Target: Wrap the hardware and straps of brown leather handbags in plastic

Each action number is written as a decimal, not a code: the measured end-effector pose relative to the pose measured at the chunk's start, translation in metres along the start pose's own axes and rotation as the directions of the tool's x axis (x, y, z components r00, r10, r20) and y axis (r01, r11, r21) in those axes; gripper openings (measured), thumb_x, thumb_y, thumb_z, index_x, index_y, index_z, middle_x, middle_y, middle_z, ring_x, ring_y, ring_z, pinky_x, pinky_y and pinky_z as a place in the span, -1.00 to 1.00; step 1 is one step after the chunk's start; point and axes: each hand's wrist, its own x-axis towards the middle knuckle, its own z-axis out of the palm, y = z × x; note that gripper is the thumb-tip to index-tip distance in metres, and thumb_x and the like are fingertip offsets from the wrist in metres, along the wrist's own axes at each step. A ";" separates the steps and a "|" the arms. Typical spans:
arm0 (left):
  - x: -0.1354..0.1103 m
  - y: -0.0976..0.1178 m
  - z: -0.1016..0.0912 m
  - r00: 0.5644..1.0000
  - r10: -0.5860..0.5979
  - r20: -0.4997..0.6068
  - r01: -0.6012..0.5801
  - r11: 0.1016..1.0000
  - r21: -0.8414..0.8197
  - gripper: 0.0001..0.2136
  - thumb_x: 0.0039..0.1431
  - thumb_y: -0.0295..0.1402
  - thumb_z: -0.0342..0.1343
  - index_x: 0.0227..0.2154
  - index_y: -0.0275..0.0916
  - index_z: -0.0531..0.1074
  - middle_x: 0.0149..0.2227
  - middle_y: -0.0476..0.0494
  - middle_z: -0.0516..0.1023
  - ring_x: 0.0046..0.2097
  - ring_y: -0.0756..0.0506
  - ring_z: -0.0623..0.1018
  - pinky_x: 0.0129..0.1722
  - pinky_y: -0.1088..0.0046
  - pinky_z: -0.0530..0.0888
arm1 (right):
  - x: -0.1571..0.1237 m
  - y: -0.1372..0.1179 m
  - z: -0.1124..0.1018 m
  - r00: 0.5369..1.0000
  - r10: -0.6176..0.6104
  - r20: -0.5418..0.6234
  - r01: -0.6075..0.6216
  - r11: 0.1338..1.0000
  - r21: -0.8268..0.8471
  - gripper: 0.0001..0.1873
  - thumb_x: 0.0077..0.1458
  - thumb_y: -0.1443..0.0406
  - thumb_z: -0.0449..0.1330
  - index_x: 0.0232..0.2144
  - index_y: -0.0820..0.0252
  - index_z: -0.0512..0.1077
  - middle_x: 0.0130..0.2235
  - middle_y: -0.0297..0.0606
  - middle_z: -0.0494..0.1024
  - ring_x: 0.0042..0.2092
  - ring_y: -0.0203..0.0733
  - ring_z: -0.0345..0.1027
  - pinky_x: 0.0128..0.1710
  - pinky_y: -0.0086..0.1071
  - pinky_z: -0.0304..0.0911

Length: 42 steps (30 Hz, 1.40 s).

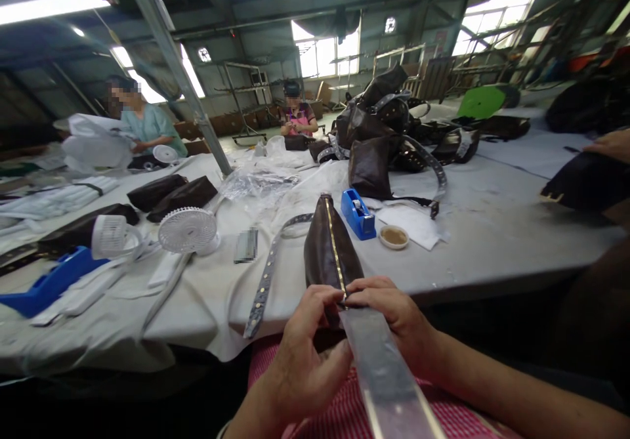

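Note:
A dark brown leather bag [319, 250] lies at the table's front edge, its gold zipper [332, 239] running lengthwise on top. My left hand [310, 354] grips the bag's near end, fingertips by the zipper's end and thumb lower down. From the other side, my right hand [396, 308] holds the same end, its fingers bent over the top. A strap wrapped in clear plastic [386, 367] runs from between my hands toward my lap. Left of the bag, a studded grey strap [268, 278] curves down to the table edge. The parts under my fingers are hidden.
A blue tape dispenser [358, 214] and a small round dish [394, 237] stand right of the bag. Behind them rises a pile of dark bags [369, 163]. White fans [187, 229] and another blue dispenser [54, 281] are at left. Two people sit across; a person's hand [613, 145] shows at right.

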 end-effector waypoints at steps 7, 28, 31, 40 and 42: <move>0.032 -0.015 0.006 0.972 -0.186 -0.143 0.163 0.974 -0.156 -0.76 0.25 -0.18 0.11 -0.36 -0.26 0.51 -0.33 -0.13 0.51 -0.28 -0.10 0.51 -0.28 0.40 0.46 | 0.008 0.003 0.015 0.939 0.336 0.079 -0.344 0.926 0.155 -0.72 0.28 0.19 0.12 -0.33 0.26 0.52 -0.38 -0.25 0.57 -0.35 -0.20 0.42 -0.33 -0.39 0.32; -0.024 -0.182 -0.094 0.695 -0.504 -0.514 0.717 0.427 0.551 -0.73 0.13 -0.24 0.17 -0.18 -0.30 0.53 -0.15 -0.38 0.59 -0.08 -0.31 0.58 -0.11 0.26 0.41 | 0.004 0.024 0.020 0.748 0.623 0.228 -0.663 0.701 0.262 -0.52 0.19 -0.08 0.14 -0.37 0.24 0.45 -0.43 -0.29 0.43 -0.38 -0.20 0.27 -0.41 -0.37 0.25; -0.020 -0.196 -0.090 0.682 -0.540 -0.493 0.719 0.376 0.584 -0.70 0.13 -0.20 0.17 -0.15 -0.29 0.50 -0.12 -0.38 0.59 -0.05 -0.34 0.58 -0.12 0.25 0.41 | 0.009 0.023 0.012 0.759 0.609 0.231 -0.652 0.708 0.272 -0.53 0.21 -0.07 0.13 -0.32 0.23 0.49 -0.38 -0.26 0.48 -0.33 -0.15 0.33 -0.35 -0.34 0.31; 0.050 -0.203 -0.102 0.645 -0.603 -0.469 0.750 0.383 0.539 -0.62 0.20 -0.14 0.17 -0.12 -0.41 0.47 -0.02 -0.52 0.53 0.06 -0.39 0.52 0.01 0.12 0.40 | 0.019 0.017 -0.005 0.775 0.619 0.131 -0.629 0.734 0.256 -0.46 0.23 -0.11 0.04 -0.23 0.22 0.52 -0.29 -0.19 0.57 -0.20 -0.03 0.41 -0.14 -0.27 0.33; 0.066 -0.198 -0.104 0.630 -0.642 -0.437 0.766 0.425 0.482 -0.71 0.19 -0.22 0.23 -0.17 -0.36 0.48 -0.09 -0.35 0.58 -0.01 -0.28 0.56 0.00 0.12 0.44 | 0.017 0.019 -0.004 0.773 0.622 0.125 -0.629 0.726 0.279 -0.46 0.23 -0.11 0.04 -0.18 0.22 0.52 -0.23 -0.16 0.59 -0.13 0.00 0.43 -0.10 -0.25 0.32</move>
